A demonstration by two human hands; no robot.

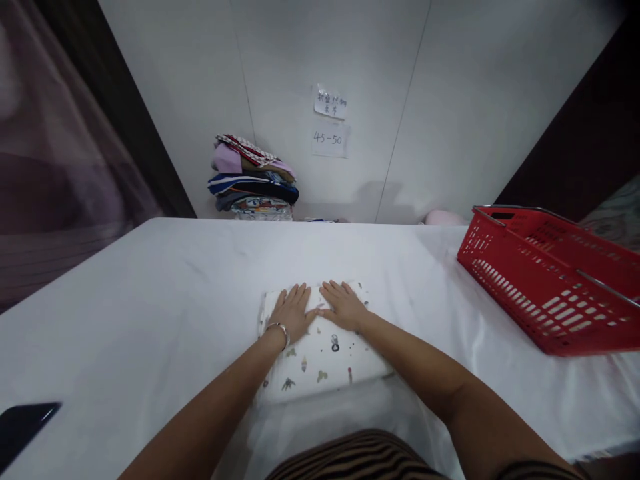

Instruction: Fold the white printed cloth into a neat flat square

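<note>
A folded white cloth (320, 367) with small printed figures lies flat on the white-covered table in front of me. My left hand (293, 312) rests palm down on its far left part, fingers stretched forward, with a bracelet (281, 333) at the wrist. Beside it, my right hand (344, 307) presses flat on the cloth's far right part, its fingers also extended. The two thumbs point toward each other and nearly meet. Neither hand grips anything.
At the right stands a red plastic basket (535, 287) with metal handles. Beyond the table's far edge rises a stack of folded fabrics (254, 180). Paper notes (330, 140) hang on the wall. A dark flat object (25, 427) lies at the near left.
</note>
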